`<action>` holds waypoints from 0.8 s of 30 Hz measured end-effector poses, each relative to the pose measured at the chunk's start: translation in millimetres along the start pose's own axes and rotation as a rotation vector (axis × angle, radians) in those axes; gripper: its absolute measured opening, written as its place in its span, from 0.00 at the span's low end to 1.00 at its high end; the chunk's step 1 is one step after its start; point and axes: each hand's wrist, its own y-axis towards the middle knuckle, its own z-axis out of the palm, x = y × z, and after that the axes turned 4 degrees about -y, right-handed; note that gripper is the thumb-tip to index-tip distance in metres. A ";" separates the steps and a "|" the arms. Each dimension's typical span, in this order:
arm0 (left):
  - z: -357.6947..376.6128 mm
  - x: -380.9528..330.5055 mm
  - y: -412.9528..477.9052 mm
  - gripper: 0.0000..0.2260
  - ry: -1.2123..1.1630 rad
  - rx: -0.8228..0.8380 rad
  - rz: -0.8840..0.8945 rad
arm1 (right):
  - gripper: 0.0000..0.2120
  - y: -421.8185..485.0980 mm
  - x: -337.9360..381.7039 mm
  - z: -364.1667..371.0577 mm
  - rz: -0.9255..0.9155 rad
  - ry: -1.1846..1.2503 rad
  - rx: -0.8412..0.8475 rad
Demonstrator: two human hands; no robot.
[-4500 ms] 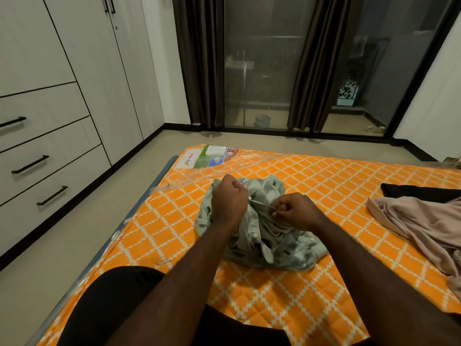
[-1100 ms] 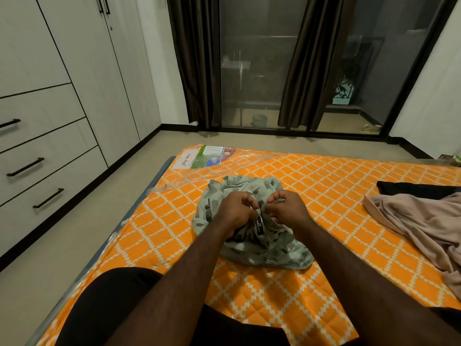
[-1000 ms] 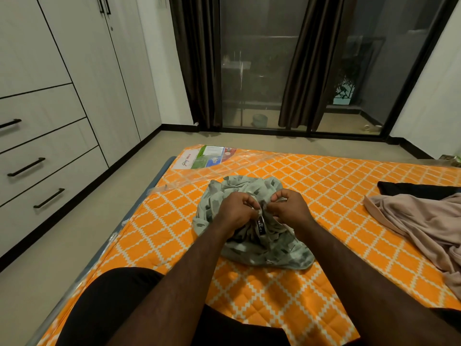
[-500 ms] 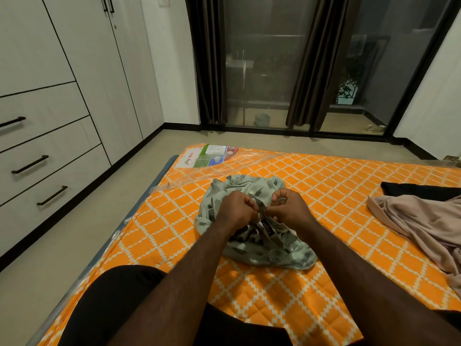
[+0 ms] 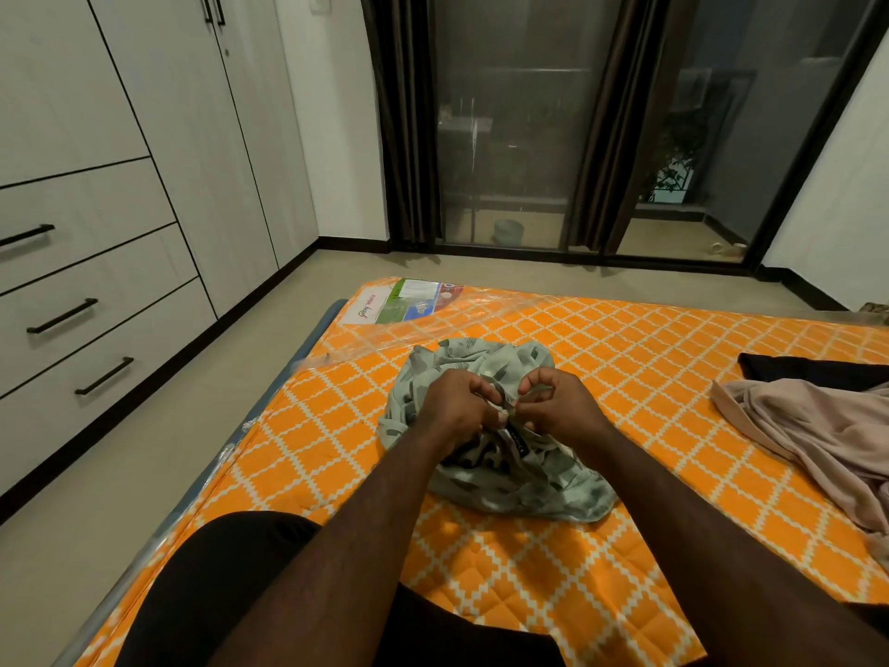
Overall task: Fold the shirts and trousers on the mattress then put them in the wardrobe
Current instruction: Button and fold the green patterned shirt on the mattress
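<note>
Bedroom view, looking forward and down over a person's two bare forearms. An orange mattress [image 5: 649, 358] with a white diamond pattern lies on the floor [image 5: 120, 474] and fills the lower right half of the scene. In the middle of it sits a pale green shirt [image 5: 486, 353] with a darker print, crumpled in a loose heap and not folded.

Both hands meet over the top of the heap, knuckles up and nearly touching. The left hand [image 5: 454, 406] has its fingers curled and pinches a fold of the shirt's cloth. The right hand [image 5: 563, 406] is curled the same way, pinching the cloth just beside the left. A small dark tag [image 5: 517, 443] on the shirt shows just below the hands.

At the right edge of the mattress, well apart from the shirt, lies a rumpled beige garment [image 5: 818, 430], with a black garment [image 5: 808, 370] touching its far side. Clear plastic wrap [image 5: 433, 329] covers the mattress's far left corner, over a printed label [image 5: 404, 300]. A black-clad leg [image 5: 216, 594] rests on the near left part of the mattress.

Along the left wall stands a pale grey wardrobe [image 5: 192, 113] with its tall doors closed and three drawers [image 5: 96, 305] with black bar handles, also closed. Straight ahead, dark curtains [image 5: 409, 113] hang on both sides of a glass door [image 5: 510, 137], which is dark beyond.
</note>
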 end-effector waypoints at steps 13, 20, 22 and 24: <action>-1.0 -1.1 -3.0 0.18 -0.088 0.014 -0.032 | 0.17 -3.4 -2.2 1.6 -0.225 -0.282 0.011; -3.2 0.3 -1.6 0.25 -0.105 0.076 -0.089 | 0.15 -4.4 -3.7 1.9 -0.366 -0.398 0.037; -3.2 1.9 -1.3 0.26 -0.094 0.104 -0.097 | 0.15 -5.8 -2.3 1.9 -0.408 -0.437 0.052; -1.8 4.8 0.5 0.28 -0.077 0.130 -0.103 | 0.16 -6.7 -1.6 2.7 -0.443 -0.488 0.060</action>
